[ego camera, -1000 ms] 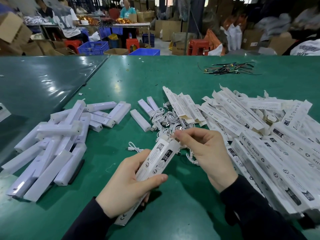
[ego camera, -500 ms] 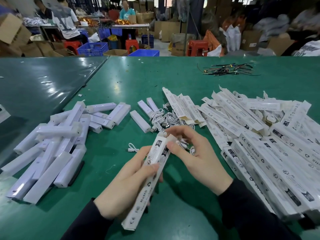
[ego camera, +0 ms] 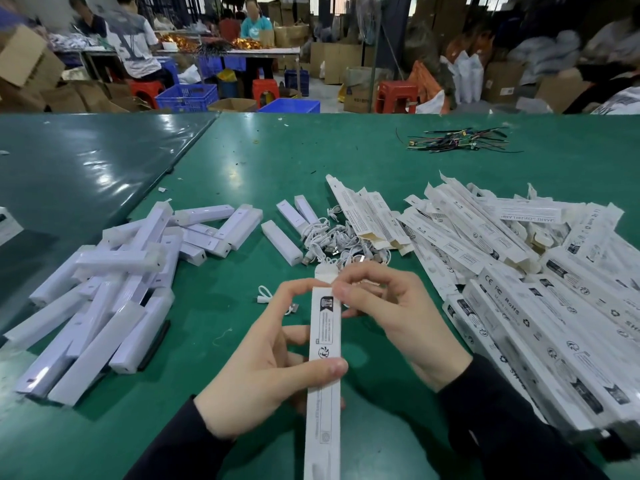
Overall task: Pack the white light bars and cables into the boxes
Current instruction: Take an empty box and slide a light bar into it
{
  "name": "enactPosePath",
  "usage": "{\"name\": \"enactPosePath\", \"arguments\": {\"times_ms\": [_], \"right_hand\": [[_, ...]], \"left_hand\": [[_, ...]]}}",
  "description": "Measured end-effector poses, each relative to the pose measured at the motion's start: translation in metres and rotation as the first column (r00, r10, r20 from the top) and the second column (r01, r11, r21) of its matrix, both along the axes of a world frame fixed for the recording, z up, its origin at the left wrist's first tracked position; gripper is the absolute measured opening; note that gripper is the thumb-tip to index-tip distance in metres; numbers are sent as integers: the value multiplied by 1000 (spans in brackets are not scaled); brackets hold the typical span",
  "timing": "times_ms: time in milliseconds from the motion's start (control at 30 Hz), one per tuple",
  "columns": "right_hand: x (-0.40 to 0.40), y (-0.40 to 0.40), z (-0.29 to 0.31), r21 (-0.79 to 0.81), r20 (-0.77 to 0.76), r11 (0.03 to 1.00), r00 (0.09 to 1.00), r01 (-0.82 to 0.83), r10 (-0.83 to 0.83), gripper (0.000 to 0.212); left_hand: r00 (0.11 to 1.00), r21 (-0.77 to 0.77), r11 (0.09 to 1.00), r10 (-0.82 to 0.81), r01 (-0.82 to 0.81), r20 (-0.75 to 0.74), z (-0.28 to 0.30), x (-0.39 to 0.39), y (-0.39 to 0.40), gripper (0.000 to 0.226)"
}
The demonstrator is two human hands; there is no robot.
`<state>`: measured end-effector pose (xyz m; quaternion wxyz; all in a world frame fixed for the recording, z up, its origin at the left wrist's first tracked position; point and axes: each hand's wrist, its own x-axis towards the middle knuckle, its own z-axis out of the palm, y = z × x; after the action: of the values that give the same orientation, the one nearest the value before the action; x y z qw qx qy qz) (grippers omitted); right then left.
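Box (ego camera: 325,344) now turned upright between both hands' grip.

- The table top (ego camera: 346,161) is a green sheet, smooth and a bit shiny.
- The light bars (ego camera: 104,306) on the left look like smooth white plastic, some in clear wrap.
- The boxes (ego camera: 519,306) on the right are thin white card, matt, with black print.
- The cables (ego camera: 332,244) look like white, smooth plastic.
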<state>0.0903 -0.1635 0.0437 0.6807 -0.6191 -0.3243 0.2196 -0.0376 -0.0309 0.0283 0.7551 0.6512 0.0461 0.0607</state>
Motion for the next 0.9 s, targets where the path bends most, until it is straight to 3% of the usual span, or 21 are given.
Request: {"name": "enactPosePath", "arguments": {"times_ms": [100,167,267,433,700,900], "right_hand": [[0,1,1,57,-289,996,956,75,-55,30],[1,1,2,-27,-339,998,939,53,-59,39],[0,1,-1,-88,-323,996,946,-14,-15,27],[-2,1,-1,-26,-240,999,970,-30,23,11],[-1,2,-3,-13,-190,1000,982,-17,14,12],[0,1,-9,-28,41,998,998,-53,54,19]], "left_hand": [[1000,-10,1000,17,-17,-21,-1,1,0,53],[999,25,1000,2,-1,-41,-4,2,-1,51],[998,66,998,-19,23,-61,-6,3,-3,50],[998,84,996,37,-32,-54,-10,3,-3,55],[998,107,993,48,-42,-52,-11,1,-3,65],[999,139,989,49,-51,18,-9,2,-1,74]]}}
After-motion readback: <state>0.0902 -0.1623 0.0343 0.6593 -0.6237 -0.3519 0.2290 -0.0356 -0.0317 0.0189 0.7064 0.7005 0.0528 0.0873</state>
